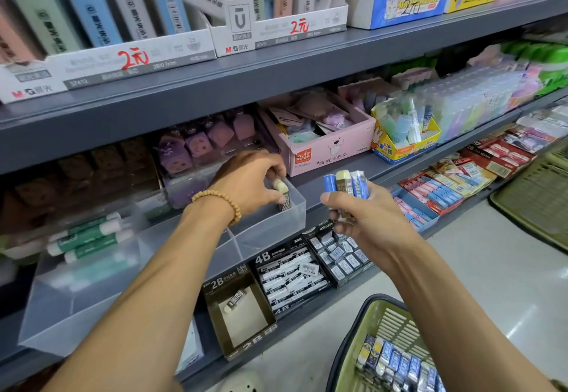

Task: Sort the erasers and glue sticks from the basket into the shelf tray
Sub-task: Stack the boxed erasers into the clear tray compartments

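A clear plastic shelf tray with compartments sits on the middle shelf. My left hand pinches a cream eraser in a dark 2B sleeve inside the tray's right-hand compartment. Green-and-white glue sticks lie in the tray's left compartment. My right hand grips a bunch of three erasers, two in blue sleeves and one in a gold sleeve, held in the air to the right of the tray. A green basket at the bottom right holds several more erasers.
Below the tray stand a 2B eraser box, a 4B eraser box and a smaller eraser box. A pink carton stands right of the tray. A second green basket sits at the far right, near pale floor.
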Action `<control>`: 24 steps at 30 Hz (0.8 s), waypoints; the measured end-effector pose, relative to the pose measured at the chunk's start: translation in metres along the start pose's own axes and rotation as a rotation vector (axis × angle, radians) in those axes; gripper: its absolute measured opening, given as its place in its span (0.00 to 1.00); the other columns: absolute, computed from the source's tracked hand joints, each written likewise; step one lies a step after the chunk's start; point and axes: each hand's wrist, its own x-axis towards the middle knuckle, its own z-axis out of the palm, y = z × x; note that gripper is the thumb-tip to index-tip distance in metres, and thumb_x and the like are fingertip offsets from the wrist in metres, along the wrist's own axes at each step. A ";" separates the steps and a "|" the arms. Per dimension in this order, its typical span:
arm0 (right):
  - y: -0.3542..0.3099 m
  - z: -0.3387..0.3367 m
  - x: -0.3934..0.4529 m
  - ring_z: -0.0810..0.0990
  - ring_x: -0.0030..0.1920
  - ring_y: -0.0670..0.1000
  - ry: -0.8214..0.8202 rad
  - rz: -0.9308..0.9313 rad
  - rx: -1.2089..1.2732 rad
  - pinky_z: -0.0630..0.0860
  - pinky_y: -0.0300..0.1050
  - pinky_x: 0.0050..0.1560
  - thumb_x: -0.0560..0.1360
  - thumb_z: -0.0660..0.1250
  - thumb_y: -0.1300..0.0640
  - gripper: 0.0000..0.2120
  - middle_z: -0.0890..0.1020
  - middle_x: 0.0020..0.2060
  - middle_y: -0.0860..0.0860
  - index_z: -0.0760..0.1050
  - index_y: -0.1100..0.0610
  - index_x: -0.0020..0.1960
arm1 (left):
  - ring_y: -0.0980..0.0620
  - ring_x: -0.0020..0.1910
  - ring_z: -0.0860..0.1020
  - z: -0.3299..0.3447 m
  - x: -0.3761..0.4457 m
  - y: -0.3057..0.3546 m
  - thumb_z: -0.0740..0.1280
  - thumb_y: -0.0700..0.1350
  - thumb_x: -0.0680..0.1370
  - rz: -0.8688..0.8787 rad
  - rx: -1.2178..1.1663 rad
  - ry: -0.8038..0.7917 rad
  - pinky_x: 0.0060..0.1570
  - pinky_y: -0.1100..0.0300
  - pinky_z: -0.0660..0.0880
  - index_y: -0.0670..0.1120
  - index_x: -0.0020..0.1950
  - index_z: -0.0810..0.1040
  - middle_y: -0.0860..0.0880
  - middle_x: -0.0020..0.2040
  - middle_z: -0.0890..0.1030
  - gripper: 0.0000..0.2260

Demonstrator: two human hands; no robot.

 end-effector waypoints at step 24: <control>-0.009 0.045 -0.019 0.73 0.31 0.48 -0.093 -0.047 0.006 0.68 0.41 0.29 0.70 0.74 0.69 0.12 0.79 0.29 0.47 0.74 0.56 0.44 | 0.55 0.33 0.78 -0.066 -0.062 -0.009 0.70 0.31 0.74 -0.211 -0.608 0.018 0.35 0.63 0.79 0.47 0.42 0.82 0.48 0.33 0.80 0.10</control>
